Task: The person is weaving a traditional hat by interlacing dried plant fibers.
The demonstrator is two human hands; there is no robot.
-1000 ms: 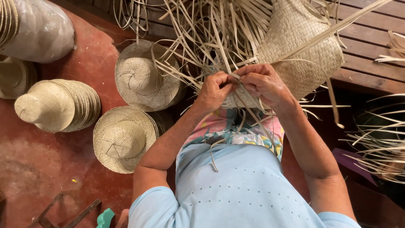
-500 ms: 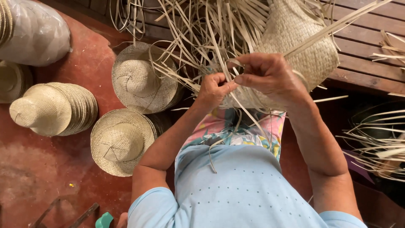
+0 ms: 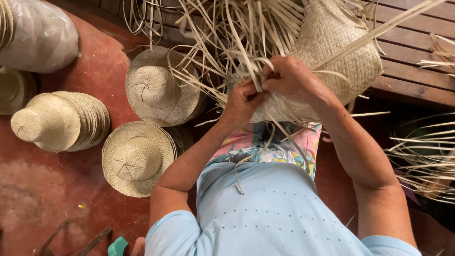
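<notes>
Head view: both hands, left hand (image 3: 244, 102) and right hand (image 3: 289, 78), pinch straw strips (image 3: 246, 42) mid-weave on the unfinished hat (image 3: 332, 42); the next crossing wants tension.

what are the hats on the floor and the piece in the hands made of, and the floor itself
Hats: pale plaited straw or palm strip, matte; the criss-cross plait shows on crowns and brims.
Woven piece at the left hand and right hand: seemingly the same fibre, with flat loose strips trailing from it.
Floor: probably red-painted cement, dull and scuffed.
</notes>
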